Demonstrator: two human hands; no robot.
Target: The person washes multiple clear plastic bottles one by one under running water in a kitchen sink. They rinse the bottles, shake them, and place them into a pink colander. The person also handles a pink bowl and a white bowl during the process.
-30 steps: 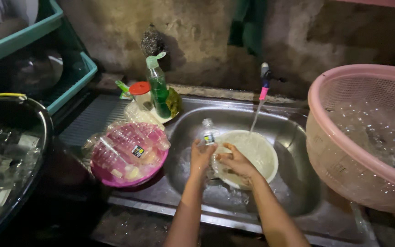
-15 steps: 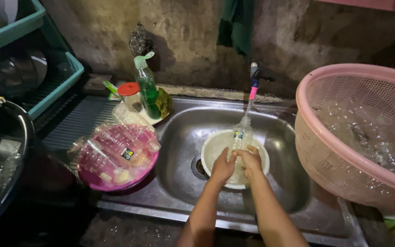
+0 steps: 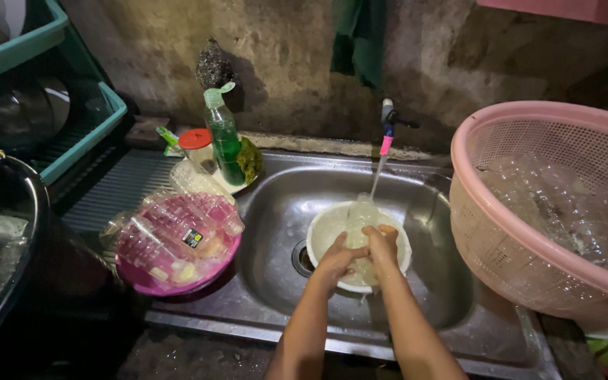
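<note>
Together, both hands, left (image 3: pixel 337 257) and right (image 3: pixel 381 244), clasp a clear bottle (image 3: pixel 362 214) over the white bowl (image 3: pixel 321 232).

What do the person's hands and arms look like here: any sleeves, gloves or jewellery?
Both forearms are bare up to the frame's bottom edge, with no sleeves in view. The left hand and right hand wear no gloves. No rings, watch or bracelets show, though the dim light limits small detail.

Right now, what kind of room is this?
Probably a home kitchen's washing-up corner: a steel sink under a running tap, green dish soap bottle, and both hands rinsing a clear plastic bottle.
</note>
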